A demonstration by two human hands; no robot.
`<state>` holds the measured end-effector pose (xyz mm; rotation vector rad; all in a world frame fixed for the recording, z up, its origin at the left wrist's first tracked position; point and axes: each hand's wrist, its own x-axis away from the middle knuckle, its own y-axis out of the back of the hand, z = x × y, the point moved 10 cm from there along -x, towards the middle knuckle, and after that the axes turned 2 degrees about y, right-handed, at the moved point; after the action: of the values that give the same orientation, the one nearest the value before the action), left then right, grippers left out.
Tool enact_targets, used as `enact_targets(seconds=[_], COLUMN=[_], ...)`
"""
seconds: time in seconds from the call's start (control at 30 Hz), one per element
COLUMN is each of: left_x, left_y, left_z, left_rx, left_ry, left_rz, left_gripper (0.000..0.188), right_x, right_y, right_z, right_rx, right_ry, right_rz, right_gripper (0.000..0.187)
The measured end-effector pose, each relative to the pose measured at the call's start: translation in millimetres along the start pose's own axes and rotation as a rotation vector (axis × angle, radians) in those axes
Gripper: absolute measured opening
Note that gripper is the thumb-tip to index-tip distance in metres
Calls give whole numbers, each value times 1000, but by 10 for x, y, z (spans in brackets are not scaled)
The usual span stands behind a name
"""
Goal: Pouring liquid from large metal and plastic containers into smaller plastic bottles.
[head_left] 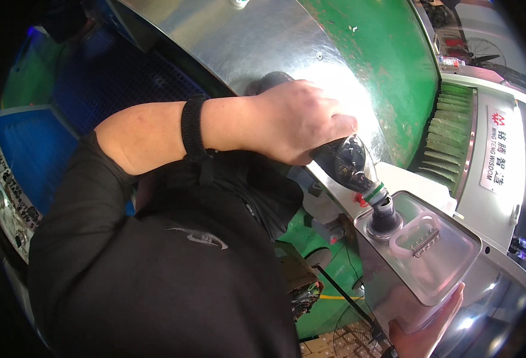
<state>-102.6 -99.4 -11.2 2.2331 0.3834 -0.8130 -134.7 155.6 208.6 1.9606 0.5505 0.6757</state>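
A clear plastic bottle [342, 162] with dark contents is in my left hand [296, 119], whose fingers are wrapped round its body. The bottle is tipped, and its neck with a green ring [375, 194] points down into the round dark opening [384, 218] of a silver rectangular metal can [442, 262]. A pale translucent handle [415, 237] sits on the can's top. At the lower right, my right hand [425, 335] holds the side of the can, thumb and fingers spread round it. Part of the bottle's body is hidden behind my left hand.
A shiny metal tabletop [239, 42] lies beyond my left arm. To the right stands a white machine [495, 155] with a row of pale green bristle-like strips [451, 134]. A cardboard box [299, 277] and a fan-like wire guard [355, 337] are below, over the green floor [370, 65].
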Motion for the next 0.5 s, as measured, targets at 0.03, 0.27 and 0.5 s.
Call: enact_targets(seconds=[0.03, 0.27, 0.5], left_x=[1, -5, -5], left_y=[0, -24, -12], left_z=[-3, 3, -7], left_rx=[-7, 4, 3], left_ry=[-2, 4, 10], left_rz=[11, 1, 9], left_gripper=[66, 67, 66], right_x=[-8, 0, -27], right_y=[-9, -17, -12], right_z=[-7, -24, -28], right_rx=[-10, -24, -26], right_ry=[-10, -27, -54], right_rz=[9, 3, 11], right_gripper=[118, 120, 121])
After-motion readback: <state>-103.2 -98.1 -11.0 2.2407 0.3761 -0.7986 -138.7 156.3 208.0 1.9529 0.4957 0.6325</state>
